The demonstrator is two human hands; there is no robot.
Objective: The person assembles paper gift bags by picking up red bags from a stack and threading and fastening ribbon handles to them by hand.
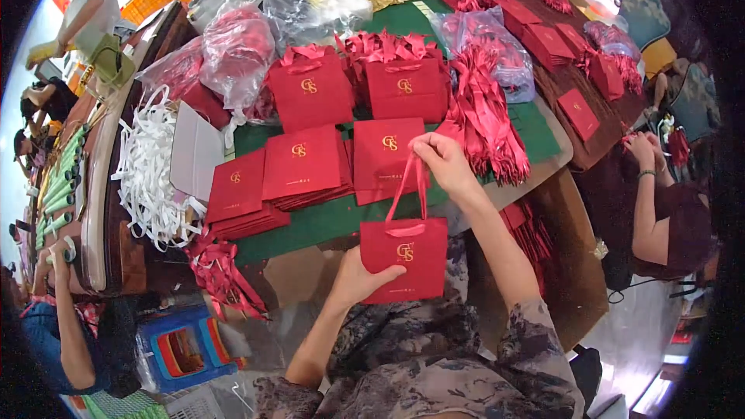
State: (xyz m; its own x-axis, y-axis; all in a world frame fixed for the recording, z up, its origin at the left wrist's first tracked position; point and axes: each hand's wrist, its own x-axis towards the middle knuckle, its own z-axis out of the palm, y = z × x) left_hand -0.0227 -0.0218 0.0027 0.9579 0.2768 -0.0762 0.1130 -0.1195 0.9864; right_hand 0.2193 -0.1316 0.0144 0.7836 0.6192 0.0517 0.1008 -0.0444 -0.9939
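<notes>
A small red paper gift bag (423, 268) with gold lettering hangs upright in front of me, past the table's near edge. My left hand (358, 278) grips its left side, thumb lying across the front. Above it, my right hand (441, 157) pinches the top of the red ribbon handle (394, 200) and holds the loop taut. Just behind my right hand lies a pile of flat red bags (376, 174). Two more stacks of flat bags, a middle one (299, 167) and a left one (239, 206), lie to its left. Whatever the left fingers do behind the bag is hidden.
Finished-looking bags with ribbon handles (310, 97) stand behind the stacks. Bundled red ribbons (485, 120) lie right; white ribbons (151, 163) spill at left. Red ribbons (225, 275) hang over the near edge. An open carton (582, 264) sits below right. Other people work on both sides.
</notes>
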